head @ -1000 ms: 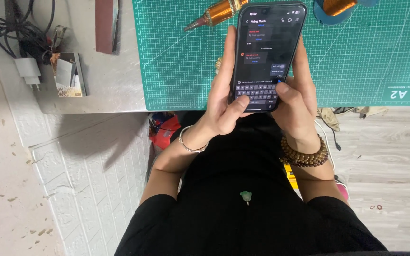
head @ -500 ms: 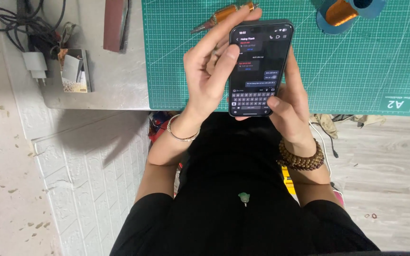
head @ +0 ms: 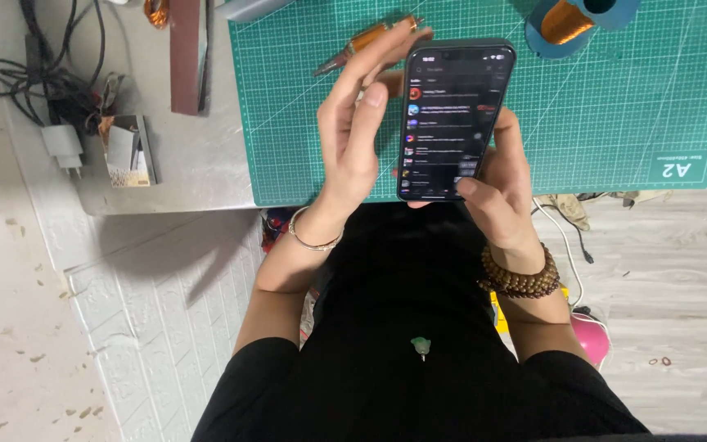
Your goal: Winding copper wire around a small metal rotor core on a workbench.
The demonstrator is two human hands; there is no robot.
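At the far left of the grey table (head: 190,164), a tangle of black cables (head: 38,69) lies beside a white plug adapter (head: 63,146) and a small box (head: 128,151), with a long dark reddish strip (head: 188,53) lying just right of them. Next comes the green cutting mat (head: 615,106), which covers the rest of the table, and on it a copper-coloured pen-like tool (head: 366,41) lies slanted behind my fingers. My left hand (head: 353,135) is open and loose, fingers stretched upward, its palm turned toward the left edge of the phone (head: 452,119); it grips nothing, and I cannot tell whether it touches the phone's side. The phone is upright above the near edge of the mat, its dark screen lit. My right hand (head: 497,180) grasps it from the right and below, thumb resting on the lower screen. Top right, a blue spool of copper wire (head: 570,20) sits on the mat, well apart from the phone.
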